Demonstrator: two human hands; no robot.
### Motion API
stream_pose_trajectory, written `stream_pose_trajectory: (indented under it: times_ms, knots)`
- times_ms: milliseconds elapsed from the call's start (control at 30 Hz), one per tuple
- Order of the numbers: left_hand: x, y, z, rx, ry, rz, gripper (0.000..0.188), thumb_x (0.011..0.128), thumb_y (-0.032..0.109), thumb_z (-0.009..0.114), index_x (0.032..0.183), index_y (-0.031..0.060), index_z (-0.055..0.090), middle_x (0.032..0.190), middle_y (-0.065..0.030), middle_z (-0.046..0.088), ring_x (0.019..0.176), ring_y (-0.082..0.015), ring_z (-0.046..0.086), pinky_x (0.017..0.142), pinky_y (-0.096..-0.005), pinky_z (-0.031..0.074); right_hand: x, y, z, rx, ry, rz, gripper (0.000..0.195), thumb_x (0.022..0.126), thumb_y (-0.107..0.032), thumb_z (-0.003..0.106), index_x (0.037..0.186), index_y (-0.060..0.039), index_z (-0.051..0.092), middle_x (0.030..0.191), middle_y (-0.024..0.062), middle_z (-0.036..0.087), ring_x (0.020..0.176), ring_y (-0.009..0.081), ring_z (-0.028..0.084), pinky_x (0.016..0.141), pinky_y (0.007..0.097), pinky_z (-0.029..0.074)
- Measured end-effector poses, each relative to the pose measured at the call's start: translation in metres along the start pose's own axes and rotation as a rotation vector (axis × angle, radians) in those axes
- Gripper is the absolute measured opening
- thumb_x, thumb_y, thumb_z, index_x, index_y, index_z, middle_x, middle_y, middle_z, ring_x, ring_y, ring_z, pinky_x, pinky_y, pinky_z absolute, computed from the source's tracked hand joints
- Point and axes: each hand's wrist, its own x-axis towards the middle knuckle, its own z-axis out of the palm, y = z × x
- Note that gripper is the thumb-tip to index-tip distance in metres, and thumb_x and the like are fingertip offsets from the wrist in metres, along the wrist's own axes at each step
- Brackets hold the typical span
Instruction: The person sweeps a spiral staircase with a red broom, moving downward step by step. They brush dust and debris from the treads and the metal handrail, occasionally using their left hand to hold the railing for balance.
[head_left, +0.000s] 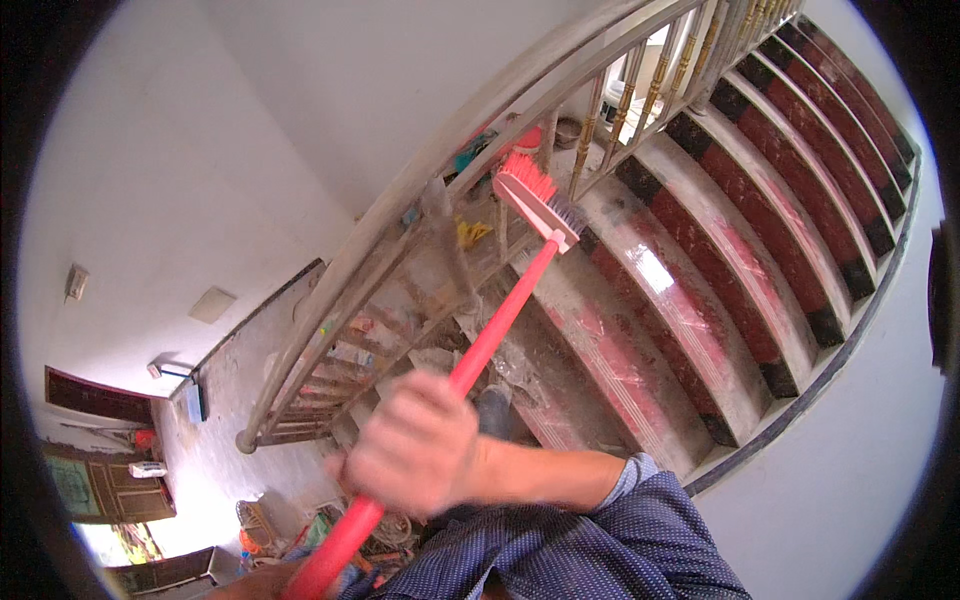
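Observation:
My right hand (412, 442), blurred, is closed around the red handle of a broom (499, 334). The handle slants from the lower left up to the broom head (532, 210), which has red and dark grey bristles. That head is raised over the stairs, close to the balustrade; whether it touches anything I cannot tell. At the bottom edge a blurred part of my left hand (251, 583) shows beside the lower handle, mostly cut off, so its grip is hidden. Dusty red stair treads (615, 375) with black ends curve up to the right. A dark shoe (494, 411) stands below my right wrist.
A dusty handrail (360, 247) with gold-banded balusters (622, 109) borders the stairs on the left. Clear plastic (521, 367) lies on a step. Beyond the balusters are a bowl (568, 132) and a yellow item (471, 234). Clutter and a wicker chair (255, 517) stand below.

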Motion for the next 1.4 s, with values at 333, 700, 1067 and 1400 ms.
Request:
stream_pose_trajectory:
  times_ms: [333,700,1067,1400]
  knots:
    - [0.018,-0.013,-0.014,0.113,0.006,-0.044,0.028,0.08,0.026,0.065,0.057,0.0116,0.07,0.061,-0.0059,0.07,0.053,-0.0198,0.066,0.045,-0.04,0.046,-0.067,0.102,0.043,-0.149,-0.27,0.292,0.02,0.067,-0.021,0.073,0.068,-0.0138,0.054,0.062,0.0048,0.052,0.062,0.0262,0.055,0.064,0.0398,0.042]
    - [-0.006,-0.032,-0.025,0.384,0.109,-0.132,0.029,0.083,0.026,0.063,0.057,0.0123,0.065,0.059,-0.0051,0.066,0.053,-0.0188,0.063,0.049,-0.0387,0.046,-0.12,0.088,0.02,-0.044,-0.288,0.376,0.025,0.065,-0.018,0.076,0.066,-0.0156,0.05,0.06,0.0035,0.049,0.056,0.026,0.052,0.055,0.0399,0.038]
    - [-0.02,-0.039,-0.027,0.458,0.106,-0.136,0.032,0.086,0.025,0.061,0.056,0.013,0.059,0.058,-0.0043,0.062,0.053,-0.0177,0.06,0.053,-0.0375,0.047,-0.146,0.074,0.076,0.234,-0.722,0.437,0.019,0.065,-0.023,0.073,0.071,-0.0152,0.056,0.064,0.0051,0.054,0.064,0.029,0.06,0.06,0.0415,0.045]
    - [-0.022,-0.052,-0.053,0.107,-0.023,0.102,0.035,0.088,0.025,0.059,0.056,0.0136,0.054,0.056,-0.0036,0.059,0.053,-0.0167,0.057,0.056,-0.0364,0.047,-0.08,0.056,0.068,0.154,-0.352,0.204,0.032,0.06,-0.028,0.075,0.069,-0.0124,0.049,0.064,0.0049,0.05,0.059,0.0257,0.054,0.054,0.0391,0.038]
